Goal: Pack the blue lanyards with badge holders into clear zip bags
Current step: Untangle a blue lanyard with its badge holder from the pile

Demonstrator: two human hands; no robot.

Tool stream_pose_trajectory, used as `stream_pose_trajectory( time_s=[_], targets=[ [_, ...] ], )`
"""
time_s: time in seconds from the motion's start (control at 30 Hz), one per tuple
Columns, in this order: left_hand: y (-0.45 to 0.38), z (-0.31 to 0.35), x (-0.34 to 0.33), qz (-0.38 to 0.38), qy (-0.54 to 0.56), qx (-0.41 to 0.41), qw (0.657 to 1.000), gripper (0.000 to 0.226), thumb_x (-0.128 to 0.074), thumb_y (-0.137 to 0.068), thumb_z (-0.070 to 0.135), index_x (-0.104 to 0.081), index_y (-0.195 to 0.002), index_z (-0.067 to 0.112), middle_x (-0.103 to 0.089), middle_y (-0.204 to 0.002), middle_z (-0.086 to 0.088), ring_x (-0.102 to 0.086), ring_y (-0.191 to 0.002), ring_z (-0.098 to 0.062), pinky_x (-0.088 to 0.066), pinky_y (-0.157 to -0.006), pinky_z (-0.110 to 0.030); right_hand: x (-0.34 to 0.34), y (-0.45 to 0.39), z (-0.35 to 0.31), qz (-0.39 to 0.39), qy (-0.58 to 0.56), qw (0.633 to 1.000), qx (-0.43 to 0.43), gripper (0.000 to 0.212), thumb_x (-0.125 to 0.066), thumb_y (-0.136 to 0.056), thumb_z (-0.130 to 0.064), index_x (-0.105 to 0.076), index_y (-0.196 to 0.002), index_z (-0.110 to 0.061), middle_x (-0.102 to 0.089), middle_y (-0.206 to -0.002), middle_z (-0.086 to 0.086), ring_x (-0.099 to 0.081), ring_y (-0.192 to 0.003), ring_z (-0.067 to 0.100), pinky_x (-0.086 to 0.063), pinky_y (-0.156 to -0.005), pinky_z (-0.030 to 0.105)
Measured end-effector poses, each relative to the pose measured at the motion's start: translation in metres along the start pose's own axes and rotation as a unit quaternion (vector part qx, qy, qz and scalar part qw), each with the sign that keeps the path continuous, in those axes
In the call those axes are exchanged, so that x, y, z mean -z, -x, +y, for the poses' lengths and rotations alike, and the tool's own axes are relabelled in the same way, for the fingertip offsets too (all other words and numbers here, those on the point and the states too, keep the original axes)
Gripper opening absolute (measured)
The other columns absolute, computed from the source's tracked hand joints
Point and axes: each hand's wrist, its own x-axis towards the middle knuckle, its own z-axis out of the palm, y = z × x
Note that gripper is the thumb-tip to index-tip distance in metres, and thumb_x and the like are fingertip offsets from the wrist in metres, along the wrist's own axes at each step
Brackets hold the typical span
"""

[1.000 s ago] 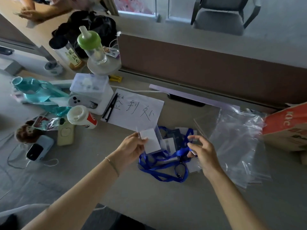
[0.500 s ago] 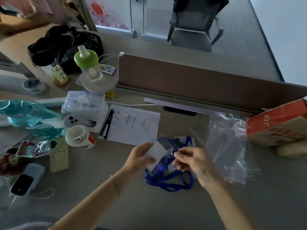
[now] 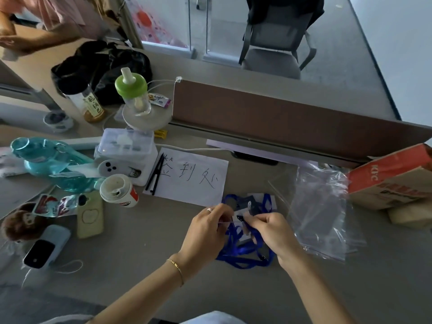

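Note:
A tangle of blue lanyards [image 3: 243,251] with badge holders [image 3: 253,203] lies on the grey desk in front of me. My left hand [image 3: 205,232] pinches a clear badge holder seen edge-on, just above the pile. My right hand [image 3: 273,230] pinches the black clip of a lanyard [image 3: 240,217] and holds it against that holder's edge. Both hands meet over the pile. A stack of clear zip bags [image 3: 320,213] lies flat just to the right of my right hand.
A white sheet with handwriting [image 3: 191,176] lies behind the pile. Bottles, a cup [image 3: 118,190], phones [image 3: 90,215] and a plastic box [image 3: 126,143] crowd the left. A KFC paper bag [image 3: 392,176] sits at the right; a brown partition [image 3: 292,122] runs behind.
My hands came together over the lanyard pile. The left hand turned the badge holder from flat to edge-on, and the right hand took up the lanyard's clip and brought it to the holder.

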Motion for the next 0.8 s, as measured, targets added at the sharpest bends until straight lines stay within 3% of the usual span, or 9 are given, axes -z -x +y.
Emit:
stream_pose_trajectory(
  time_s=[0.1,0.2,0.3,0.37,0.53,0.67,0.73,0.8],
  targets=[
    [0.001,0.006,0.001,-0.001,-0.035,-0.044,0.998,0.053,-0.064,-0.076,-0.012,-0.050,-0.109,0.027,-0.064,-0.089,0.010,-0.057,-0.083,-0.011,-0.053,-0.070,-0.029,0.005,0.006,0.001,-0.008,-0.028,0.999,-0.025,0.048,-0.062,-0.096,-0.034,-0.070,-0.064,0.001,-0.054,-0.044,0.002,-0.046,-0.041,0.015,-0.042,-0.050,0.015],
    [0.001,0.014,0.000,-0.014,-0.076,-0.107,0.991,0.070,-0.060,-0.073,-0.014,-0.049,-0.130,0.023,-0.066,-0.096,0.005,-0.057,-0.089,-0.016,-0.051,-0.079,-0.025,0.009,0.008,0.003,0.002,-0.030,0.999,-0.038,0.048,-0.065,-0.093,-0.036,-0.072,-0.068,0.004,-0.055,-0.043,0.004,-0.043,-0.038,0.015,-0.041,-0.047,0.019],
    [0.000,0.017,-0.002,-0.016,-0.114,-0.174,0.978,0.061,-0.044,-0.079,-0.006,-0.055,-0.135,0.016,-0.063,-0.095,0.001,-0.056,-0.083,-0.020,-0.050,-0.078,-0.027,0.013,0.008,0.003,-0.004,-0.033,0.998,-0.046,0.049,-0.067,-0.092,-0.037,-0.071,-0.068,0.005,-0.066,-0.057,0.013,-0.043,-0.039,0.017,-0.041,-0.045,0.022],
    [0.000,0.016,-0.004,-0.008,-0.116,-0.186,0.976,0.054,-0.042,-0.082,-0.003,-0.062,-0.129,0.017,-0.062,-0.095,0.000,-0.056,-0.081,-0.021,-0.050,-0.075,-0.028,0.017,0.007,0.005,-0.016,-0.040,0.998,-0.043,0.049,-0.065,-0.094,-0.035,-0.070,-0.071,0.008,-0.063,-0.054,0.011,-0.047,-0.042,0.017,-0.043,-0.047,0.021],
    [-0.002,0.015,-0.010,0.010,-0.073,-0.094,0.993,0.049,-0.069,-0.077,-0.013,-0.075,-0.112,0.020,-0.058,-0.097,0.005,-0.054,-0.086,-0.013,-0.050,-0.069,-0.022,0.024,0.006,0.011,-0.073,-0.068,0.994,-0.031,0.023,-0.061,-0.097,-0.019,-0.074,-0.083,-0.008,-0.070,-0.070,0.004,-0.066,-0.066,0.015,-0.055,-0.070,0.029],
    [-0.009,0.018,-0.013,0.057,-0.042,-0.022,0.997,0.026,-0.071,-0.086,0.001,-0.078,-0.101,0.020,-0.061,-0.116,0.011,-0.055,-0.105,-0.007,-0.051,-0.083,-0.018,0.028,0.005,0.016,-0.102,-0.060,0.993,-0.003,0.024,-0.059,-0.098,-0.019,-0.071,-0.088,-0.001,-0.072,-0.076,0.010,-0.067,-0.074,0.020,-0.054,-0.085,0.040],
    [-0.016,0.023,-0.013,0.071,0.007,0.037,0.997,0.025,-0.069,-0.088,0.002,-0.078,-0.099,0.021,-0.071,-0.106,0.015,-0.062,-0.100,-0.001,-0.053,-0.082,-0.019,0.030,0.005,0.015,-0.118,-0.050,0.992,0.015,0.027,-0.058,-0.099,-0.022,-0.070,-0.086,-0.001,-0.069,-0.071,0.010,-0.063,-0.071,0.018,-0.050,-0.084,0.037],
    [-0.022,0.026,-0.012,0.062,0.081,0.099,0.990,0.026,-0.066,-0.088,-0.001,-0.078,-0.093,0.021,-0.075,-0.086,0.015,-0.070,-0.080,-0.004,-0.057,-0.069,-0.023,0.031,0.006,0.013,-0.124,-0.042,0.991,0.031,0.031,-0.056,-0.100,-0.024,-0.071,-0.080,-0.006,-0.063,-0.066,0.009,-0.059,-0.067,0.015,-0.047,-0.082,0.030]
  ],
)
